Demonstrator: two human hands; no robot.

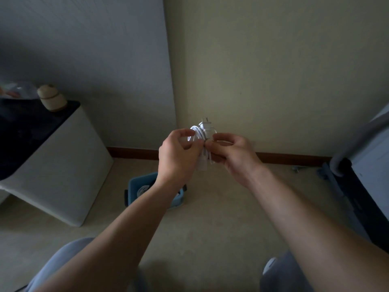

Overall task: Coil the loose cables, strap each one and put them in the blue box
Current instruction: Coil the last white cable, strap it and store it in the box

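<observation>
A coiled white cable (pixel 200 133) with a two-pin plug sticking up at its top is held in front of me, above the floor. My left hand (pixel 179 157) pinches the bundle from the left with curled fingers. My right hand (pixel 233 154) pinches it from the right at its middle. Whether a strap is round the coil I cannot tell. The blue box (pixel 136 186) stands on the floor below my left wrist, partly hidden by my forearm, with something white inside.
A white cabinet (pixel 69 165) with a dark top stands at the left, a beige jar (pixel 51 98) on it. Dark and grey furniture (pixel 357 175) fills the right edge. Walls meet in a corner ahead. My knees show at the bottom.
</observation>
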